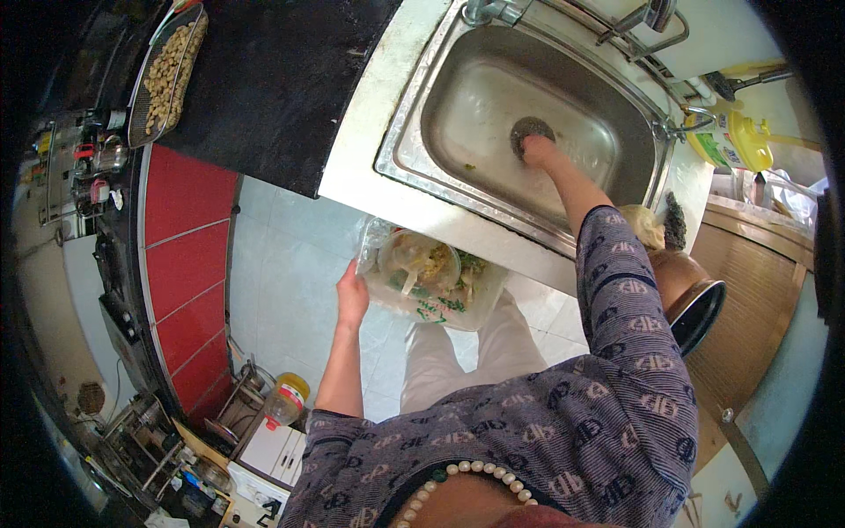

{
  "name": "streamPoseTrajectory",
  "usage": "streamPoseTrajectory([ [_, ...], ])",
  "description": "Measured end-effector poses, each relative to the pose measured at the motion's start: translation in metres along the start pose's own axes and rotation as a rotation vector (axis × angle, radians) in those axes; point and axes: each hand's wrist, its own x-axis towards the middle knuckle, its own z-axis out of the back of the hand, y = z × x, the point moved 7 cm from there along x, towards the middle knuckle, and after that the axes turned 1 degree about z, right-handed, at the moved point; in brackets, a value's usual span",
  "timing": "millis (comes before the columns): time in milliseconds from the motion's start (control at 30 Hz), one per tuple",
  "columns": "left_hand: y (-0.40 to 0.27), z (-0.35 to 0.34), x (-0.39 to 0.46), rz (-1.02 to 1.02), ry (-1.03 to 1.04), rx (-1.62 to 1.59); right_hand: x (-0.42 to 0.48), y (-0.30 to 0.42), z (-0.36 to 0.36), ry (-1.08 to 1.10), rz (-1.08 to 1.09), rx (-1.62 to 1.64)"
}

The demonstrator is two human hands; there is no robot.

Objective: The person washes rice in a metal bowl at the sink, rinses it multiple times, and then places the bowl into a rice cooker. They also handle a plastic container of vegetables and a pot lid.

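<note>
My left hand (353, 295) grips the left edge of a translucent plastic bag (455, 313) with green printing, held below the counter's front edge. Food scraps, green leaves and a round clear plastic tub (422, 261) show inside it. My right hand (538, 150) reaches down into the stainless steel sink (488, 99), at the dark round drain (531, 129). Its fingertips are hidden there, so whether they hold anything is unclear. A small green scrap (469, 167) lies on the sink floor.
A faucet (492, 10) stands at the sink's far left corner. On the right are a yellow detergent bottle (729, 140) and a brown pot (686, 284), tilted, near my right arm. A mesh basket of peanuts (171, 72) sits on the black counter (277, 79). An oil bottle (287, 399) stands lower left.
</note>
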Motion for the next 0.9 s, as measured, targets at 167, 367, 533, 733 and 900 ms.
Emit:
streamPoseTrajectory([
  [167,-0.009,0.001,0.0,0.039,0.026,0.046,-0.004,-0.007,0.007,-0.231,-0.14,0.06],
  [367,-0.003,0.001,-0.001,-0.005,-0.019,-0.017,-0.002,-0.003,0.002,-0.168,-0.076,0.045],
  [533,-0.001,0.001,0.001,0.026,0.012,0.036,-0.017,0.012,0.013,0.011,-0.077,0.016],
  [733,-0.006,0.001,0.002,0.008,-0.005,0.032,-0.019,0.012,-0.002,-0.142,-0.002,-0.025],
  [900,-0.009,0.001,0.003,0.02,0.019,0.052,-0.02,0.002,0.005,-0.28,-0.033,-0.018],
])
